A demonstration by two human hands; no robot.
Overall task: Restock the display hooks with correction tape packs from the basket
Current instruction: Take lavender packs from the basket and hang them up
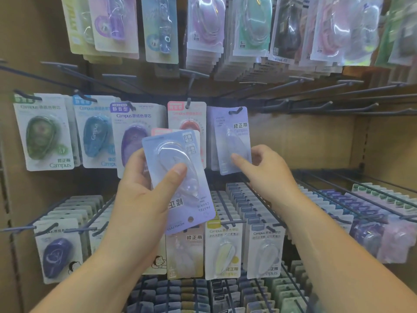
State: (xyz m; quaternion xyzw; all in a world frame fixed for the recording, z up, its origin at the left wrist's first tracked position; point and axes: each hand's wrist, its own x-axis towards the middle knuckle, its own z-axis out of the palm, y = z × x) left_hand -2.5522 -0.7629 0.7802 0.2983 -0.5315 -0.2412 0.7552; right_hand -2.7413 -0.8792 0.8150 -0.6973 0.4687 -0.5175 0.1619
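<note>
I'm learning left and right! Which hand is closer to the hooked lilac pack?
Right. The right hand pinches the hooked pack; the left hand is left of it, holding a loose pack.

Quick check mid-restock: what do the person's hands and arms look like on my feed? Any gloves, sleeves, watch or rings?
The left hand and right hand are both bare, with no gloves or rings showing. The visible thumbnails look short and unpainted. The left forearm and right forearm are uncovered down to the bottom frame edge, with no sleeve, watch or bracelet in view.
</note>
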